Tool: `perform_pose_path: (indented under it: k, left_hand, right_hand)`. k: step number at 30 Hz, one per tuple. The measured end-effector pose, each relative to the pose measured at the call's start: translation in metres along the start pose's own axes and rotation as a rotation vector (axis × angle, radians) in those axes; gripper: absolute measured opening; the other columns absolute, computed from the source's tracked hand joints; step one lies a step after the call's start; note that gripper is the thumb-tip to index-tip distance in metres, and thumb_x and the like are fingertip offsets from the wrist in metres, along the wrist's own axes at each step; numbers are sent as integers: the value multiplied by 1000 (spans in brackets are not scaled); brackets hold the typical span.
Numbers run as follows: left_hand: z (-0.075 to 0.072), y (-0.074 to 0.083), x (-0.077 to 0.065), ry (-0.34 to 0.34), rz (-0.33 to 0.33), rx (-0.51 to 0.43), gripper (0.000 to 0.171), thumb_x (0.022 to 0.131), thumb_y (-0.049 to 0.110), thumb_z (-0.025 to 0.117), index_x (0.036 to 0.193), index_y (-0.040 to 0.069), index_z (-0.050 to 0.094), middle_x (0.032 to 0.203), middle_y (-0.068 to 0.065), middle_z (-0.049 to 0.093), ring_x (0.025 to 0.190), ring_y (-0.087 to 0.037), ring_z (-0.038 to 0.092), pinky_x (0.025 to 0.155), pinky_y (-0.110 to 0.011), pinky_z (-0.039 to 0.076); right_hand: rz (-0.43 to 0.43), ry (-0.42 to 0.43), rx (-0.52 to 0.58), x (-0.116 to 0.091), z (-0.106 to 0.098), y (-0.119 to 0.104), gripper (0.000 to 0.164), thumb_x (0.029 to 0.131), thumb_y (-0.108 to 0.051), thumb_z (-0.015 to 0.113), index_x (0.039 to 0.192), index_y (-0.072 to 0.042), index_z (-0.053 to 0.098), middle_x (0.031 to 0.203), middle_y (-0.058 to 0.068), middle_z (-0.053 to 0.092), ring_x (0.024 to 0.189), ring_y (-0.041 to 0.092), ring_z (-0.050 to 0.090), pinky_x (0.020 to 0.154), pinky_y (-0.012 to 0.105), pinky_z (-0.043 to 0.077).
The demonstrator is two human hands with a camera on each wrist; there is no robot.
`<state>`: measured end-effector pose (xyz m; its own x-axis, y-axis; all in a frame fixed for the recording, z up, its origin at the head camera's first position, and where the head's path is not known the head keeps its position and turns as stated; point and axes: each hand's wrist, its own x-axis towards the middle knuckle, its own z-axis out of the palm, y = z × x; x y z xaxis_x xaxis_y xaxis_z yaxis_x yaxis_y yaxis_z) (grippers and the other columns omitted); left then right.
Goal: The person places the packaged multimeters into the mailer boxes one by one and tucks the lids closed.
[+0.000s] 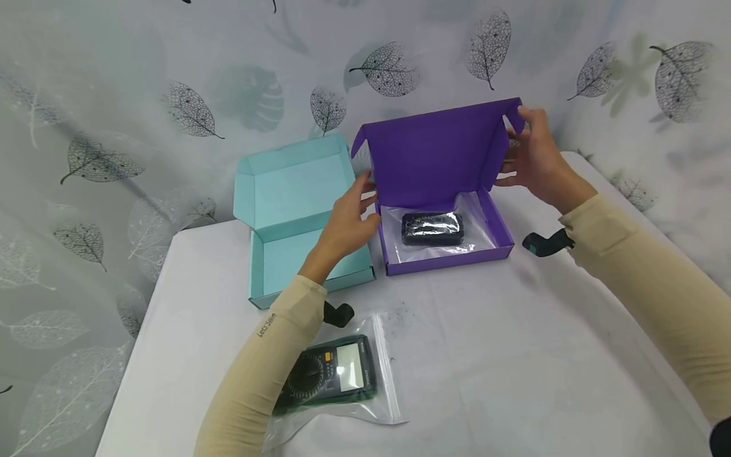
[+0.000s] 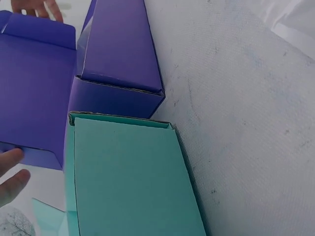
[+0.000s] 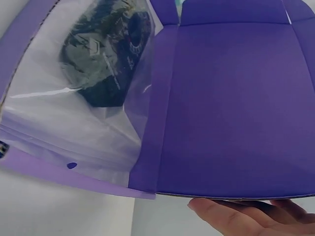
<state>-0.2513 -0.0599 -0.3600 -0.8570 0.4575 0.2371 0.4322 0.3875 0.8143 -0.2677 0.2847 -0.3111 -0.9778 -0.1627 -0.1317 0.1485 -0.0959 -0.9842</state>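
A purple cardboard box (image 1: pixel 448 260) stands with its lid (image 1: pixel 434 152) raised. Inside lies a clear plastic bag (image 1: pixel 394 238) around a dark, shiny object (image 1: pixel 432 236), also visible in the right wrist view as a black item (image 3: pixel 106 59) under plastic. My right hand (image 1: pixel 539 155) is at the lid's right side; in the right wrist view its fingers (image 3: pixel 231 216) lie extended along the lid's outer edge. At the lid's lower left side is my left hand (image 1: pixel 348 219), fingers loosely spread, holding nothing; two fingertips (image 2: pixel 12 184) show near the lid in the left wrist view.
An open teal box (image 1: pixel 302 168) sits left of the purple one, partly behind my left hand. Nearer, a multimeter (image 1: pixel 331 371) in a clear zip bag (image 1: pixel 385 387) lies partly under my left sleeve. A leaf-patterned curtain (image 1: pixel 320 57) hangs behind the white table (image 1: pixel 514 355).
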Motion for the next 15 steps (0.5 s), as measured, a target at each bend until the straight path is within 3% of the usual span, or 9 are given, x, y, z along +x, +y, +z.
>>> perform_pose_path:
  k: [5, 12, 15]
  left_hand:
    - [2, 1, 1, 2, -1, -2, 79, 94, -3, 52, 165, 4, 18, 156, -21, 42, 140, -36, 49, 112, -45, 41]
    - [3, 3, -1, 8, -10, 19, 80, 93, -4, 53, 165, 1, 17, 157, -21, 40, 140, -34, 49, 109, -31, 43]
    - [3, 4, -2, 7, -22, 18, 81, 93, -4, 52, 165, 3, 17, 156, -19, 40, 140, -33, 49, 108, -32, 45]
  right_hand:
    - [-21, 2, 9, -5, 0, 2, 88, 99, -74, 32, 163, -14, 24, 165, 27, 23, 149, 52, 23, 116, 71, 14]
    - [-60, 49, 30, -10, 5, 6, 64, 100, -66, 33, 132, -12, 44, 150, 29, 38, 144, 52, 32, 115, 70, 19]
    - [-82, 49, 23, -12, 6, 9, 58, 102, -62, 32, 132, -14, 43, 152, 29, 37, 146, 53, 30, 116, 70, 17]
